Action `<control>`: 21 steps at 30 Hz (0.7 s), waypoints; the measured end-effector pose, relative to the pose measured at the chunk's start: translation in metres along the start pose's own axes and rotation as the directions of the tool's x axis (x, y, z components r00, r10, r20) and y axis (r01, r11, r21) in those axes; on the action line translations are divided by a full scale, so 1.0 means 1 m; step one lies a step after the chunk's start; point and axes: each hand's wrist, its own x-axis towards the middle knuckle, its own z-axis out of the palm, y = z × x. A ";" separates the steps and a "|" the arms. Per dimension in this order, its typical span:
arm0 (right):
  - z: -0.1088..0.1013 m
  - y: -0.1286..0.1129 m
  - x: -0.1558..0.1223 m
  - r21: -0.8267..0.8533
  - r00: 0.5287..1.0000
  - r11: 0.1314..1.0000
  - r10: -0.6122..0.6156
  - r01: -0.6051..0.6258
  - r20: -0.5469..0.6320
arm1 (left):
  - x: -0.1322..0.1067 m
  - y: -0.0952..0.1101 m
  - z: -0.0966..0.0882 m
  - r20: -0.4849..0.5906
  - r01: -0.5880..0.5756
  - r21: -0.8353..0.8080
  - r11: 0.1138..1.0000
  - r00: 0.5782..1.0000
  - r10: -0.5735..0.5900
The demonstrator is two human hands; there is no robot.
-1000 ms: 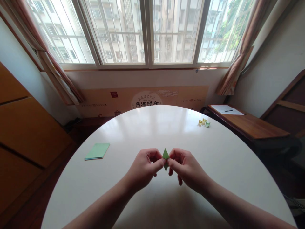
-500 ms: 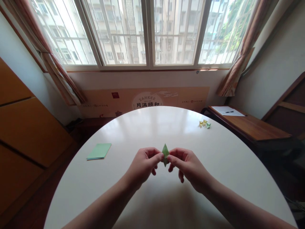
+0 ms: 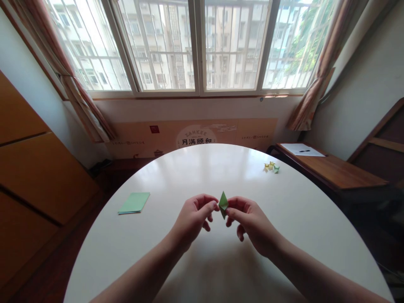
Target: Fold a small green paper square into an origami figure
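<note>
A small green folded paper piece [image 3: 223,202], diamond-shaped with a point up and a point down, is held above the round white table [image 3: 176,176]. My left hand [image 3: 193,219] pinches its left edge between thumb and forefinger. My right hand [image 3: 249,221] pinches its right edge the same way. Both hands hover over the middle of the table, knuckles toward me, with the other fingers curled.
A stack of green paper sheets [image 3: 134,203] lies on the table at the left. A few small yellow and green folded pieces [image 3: 271,167] sit at the far right. A wooden side table [image 3: 334,170] with a paper and pen [image 3: 302,150] stands at the right; a wooden cabinet [image 3: 34,176] stands at the left.
The hands and the folded piece have shifted slightly right and up in view. The left fingers have loosened a little on the paper's edge; the grip otherwise looks the same.
</note>
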 end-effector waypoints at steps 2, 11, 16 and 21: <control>0.000 -0.001 0.000 0.024 1.000 1.000 0.013 -0.013 -0.013 | -0.001 0.000 -0.002 -0.034 -0.095 0.017 0.995 0.995 0.096; 0.003 0.001 0.000 0.047 0.999 0.999 0.012 -0.011 -0.031 | -0.007 0.000 -0.003 0.063 -0.411 0.405 0.817 0.904 0.423; 0.005 0.002 -0.001 -0.029 0.999 0.998 -0.048 0.047 -0.007 | -0.006 -0.003 -0.003 0.034 -0.401 0.422 0.813 0.903 0.427; 0.006 0.006 -0.001 -0.085 0.996 0.993 -0.081 0.083 0.019 | -0.005 -0.005 -0.003 0.007 -0.347 0.394 0.851 0.927 0.375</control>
